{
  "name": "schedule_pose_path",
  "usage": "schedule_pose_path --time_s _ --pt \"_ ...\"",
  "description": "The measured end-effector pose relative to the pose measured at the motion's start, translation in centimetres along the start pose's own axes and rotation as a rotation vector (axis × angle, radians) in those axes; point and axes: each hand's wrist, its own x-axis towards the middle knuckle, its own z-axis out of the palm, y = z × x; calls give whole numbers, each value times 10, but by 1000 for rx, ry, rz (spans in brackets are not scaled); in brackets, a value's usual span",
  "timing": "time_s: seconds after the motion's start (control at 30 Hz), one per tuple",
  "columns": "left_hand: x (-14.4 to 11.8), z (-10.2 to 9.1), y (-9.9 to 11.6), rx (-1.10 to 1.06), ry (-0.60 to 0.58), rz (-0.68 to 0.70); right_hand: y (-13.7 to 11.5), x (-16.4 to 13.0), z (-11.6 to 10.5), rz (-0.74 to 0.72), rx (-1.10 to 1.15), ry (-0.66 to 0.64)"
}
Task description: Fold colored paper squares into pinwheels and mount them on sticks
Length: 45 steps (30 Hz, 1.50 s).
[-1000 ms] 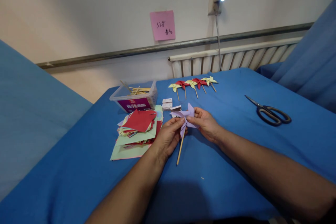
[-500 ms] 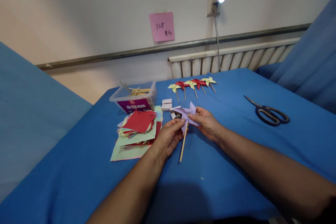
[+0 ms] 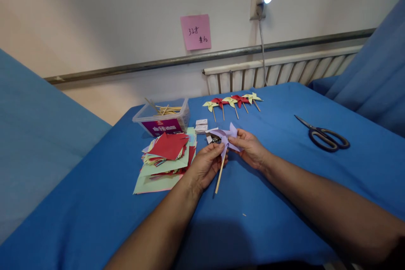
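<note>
A lilac paper pinwheel on a wooden stick is held between both hands above the blue cloth. My left hand pinches its lower left side near the top of the stick, which slants down toward me. With thumb and fingers, my right hand grips the pinwheel's right blade by the centre. Just behind the pinwheel lies a small open box with something shiny and dark in it, partly hidden. Two small white boxes are stacked beyond it.
Coloured paper squares are piled at left, before a clear plastic tub of wooden sticks. Several yellow and red pinwheels lie in a row at the back. Black-handled scissors rest at right. A radiator stands behind the table.
The pinwheel has turned slightly, and the lower end of its stick has swung a little left. Both hands keep their grip in nearly the same place.
</note>
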Motion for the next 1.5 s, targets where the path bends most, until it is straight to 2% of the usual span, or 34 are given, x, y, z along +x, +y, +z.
schedule_pose_path --time_s 0.23,0.47,0.67,0.83,1.17,1.5 --pt "-3 0 4 44 -78 -13 -4 2 -1 0 30 77" --pt "-4 5 4 184 50 88 -5 4 -4 -6 20 91" --pt "-4 3 8 151 -49 85 2 5 -4 -75 -90 67" --pt "-2 4 4 152 39 148 5 2 1 -74 -153 17" --pt "4 3 1 114 117 211 11 4 2 -136 -215 20" --pt "4 0 3 109 79 172 10 3 9 -93 -167 42"
